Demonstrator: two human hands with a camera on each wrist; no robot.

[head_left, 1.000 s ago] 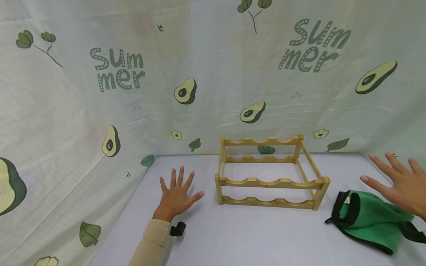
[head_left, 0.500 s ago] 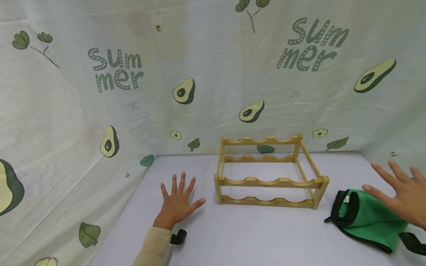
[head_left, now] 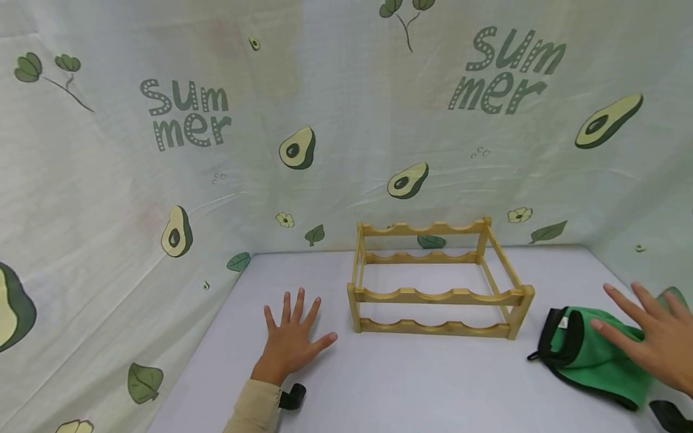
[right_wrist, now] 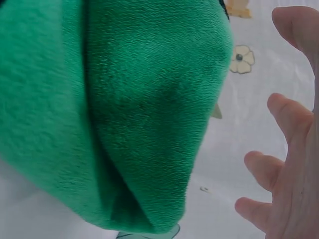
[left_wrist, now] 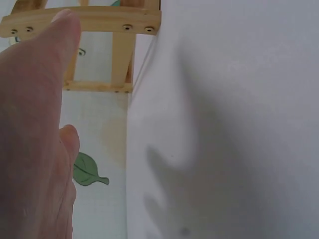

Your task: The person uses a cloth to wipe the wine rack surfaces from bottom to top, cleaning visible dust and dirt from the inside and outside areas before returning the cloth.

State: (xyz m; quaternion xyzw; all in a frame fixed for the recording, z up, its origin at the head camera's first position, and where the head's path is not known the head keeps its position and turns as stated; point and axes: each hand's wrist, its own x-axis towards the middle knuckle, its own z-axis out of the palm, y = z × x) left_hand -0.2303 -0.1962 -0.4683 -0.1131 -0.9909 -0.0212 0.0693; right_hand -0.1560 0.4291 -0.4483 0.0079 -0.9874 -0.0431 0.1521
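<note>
My left hand (head_left: 292,346) is held with fingers spread over the white table, left of a wooden rack (head_left: 441,296) with scalloped rails. Its shadow falls on the tabletop in the left wrist view, where the rack (left_wrist: 94,20) shows past the thumb. My right hand (head_left: 657,337) hovers at the right edge, fingers spread and holding nothing. Partly behind it in the head view lies a folded green cloth (head_left: 592,361) with black edging, a white tag and a black loop. In the right wrist view the fuzzy green cloth (right_wrist: 154,109) is beside the fingers.
A pale curtain (head_left: 346,120) printed with avocados, leaves and "summer" lettering hangs behind and to the left of the white table (head_left: 422,385). Black wrist straps with small devices sit at both wrists, the left one (head_left: 292,397) beside a beige sleeve (head_left: 254,406).
Both hands have moved slightly down in the head view, toward the near side, fingers still spread. The rack and green cloth stay where they were.
</note>
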